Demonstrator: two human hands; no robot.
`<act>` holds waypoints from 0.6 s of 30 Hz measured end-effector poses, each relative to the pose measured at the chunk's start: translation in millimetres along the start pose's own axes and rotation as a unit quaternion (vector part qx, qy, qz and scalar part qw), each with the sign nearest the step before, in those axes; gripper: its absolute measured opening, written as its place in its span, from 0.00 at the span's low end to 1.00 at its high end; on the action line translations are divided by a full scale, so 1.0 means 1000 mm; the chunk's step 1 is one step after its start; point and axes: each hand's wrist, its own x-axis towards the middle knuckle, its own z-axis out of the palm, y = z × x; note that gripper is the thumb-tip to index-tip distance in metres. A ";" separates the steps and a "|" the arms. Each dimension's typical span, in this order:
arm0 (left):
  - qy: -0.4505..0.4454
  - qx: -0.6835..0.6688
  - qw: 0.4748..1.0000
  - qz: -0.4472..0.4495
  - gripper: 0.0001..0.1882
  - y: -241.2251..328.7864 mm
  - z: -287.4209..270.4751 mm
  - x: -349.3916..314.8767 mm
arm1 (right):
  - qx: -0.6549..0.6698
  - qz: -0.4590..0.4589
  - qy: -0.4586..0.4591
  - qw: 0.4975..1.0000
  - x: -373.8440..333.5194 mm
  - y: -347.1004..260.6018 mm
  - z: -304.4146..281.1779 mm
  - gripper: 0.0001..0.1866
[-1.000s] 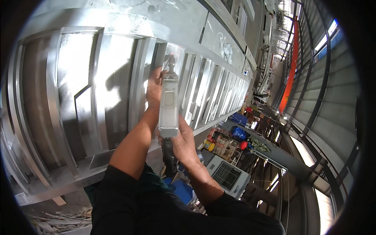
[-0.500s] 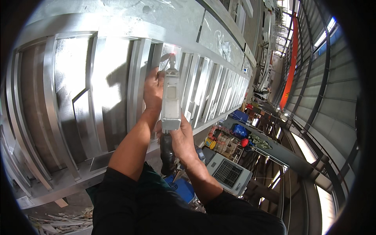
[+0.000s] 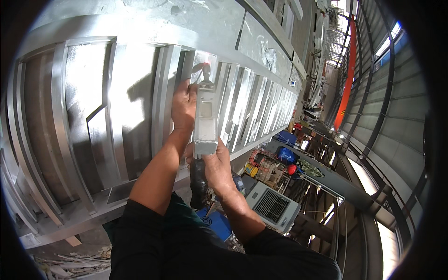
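Ribbed metal frame (image 3: 170, 70): spread out below.
Handheld tool (image 3: 206, 126): held over the frame — nozzle (image 3: 206, 77) pointed at a red spot (image 3: 206, 64).
Right hand (image 3: 219, 171): fingers wrapped around the tool's rear.
Left hand (image 3: 184, 107): fingers bent beside it — grip cannot be told.

Harsh glare, dark edges perhaps blurry

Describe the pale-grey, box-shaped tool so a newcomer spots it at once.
Start with the big silvery metal frame and its parallel slats. Over it, the bare right hand grips a pale-grey, box-shaped tool beside the bare left hand. Unlike the plain slats, it narrows to a slim tip with red light at its end.
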 end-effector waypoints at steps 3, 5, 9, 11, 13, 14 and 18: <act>-0.006 0.003 1.000 0.008 0.11 -0.001 -0.001 0.000 | 0.008 -0.007 0.004 1.000 0.000 0.001 0.001 0.29; -0.009 -0.026 1.000 0.012 0.11 -0.003 -0.001 0.001 | 0.015 -0.006 0.009 1.000 0.000 0.002 0.002 0.28; -0.013 0.014 1.000 0.007 0.11 -0.005 -0.003 0.002 | 0.027 -0.006 0.018 0.999 0.000 0.003 0.003 0.28; -0.009 0.036 0.999 0.003 0.11 -0.004 -0.003 0.001 | 0.019 -0.011 0.022 1.000 0.001 0.004 0.004 0.28; 0.007 0.056 0.998 0.036 0.11 -0.001 -0.001 0.000 | 0.023 -0.011 0.023 0.999 0.003 0.005 0.004 0.28; 0.008 0.063 0.997 0.034 0.11 0.002 -0.001 -0.001 | 0.023 -0.012 0.022 0.999 0.003 0.004 0.004 0.28; -0.036 0.028 0.999 0.018 0.14 0.018 -0.005 -0.004 | 0.008 -0.007 0.021 1.000 0.003 0.004 0.005 0.27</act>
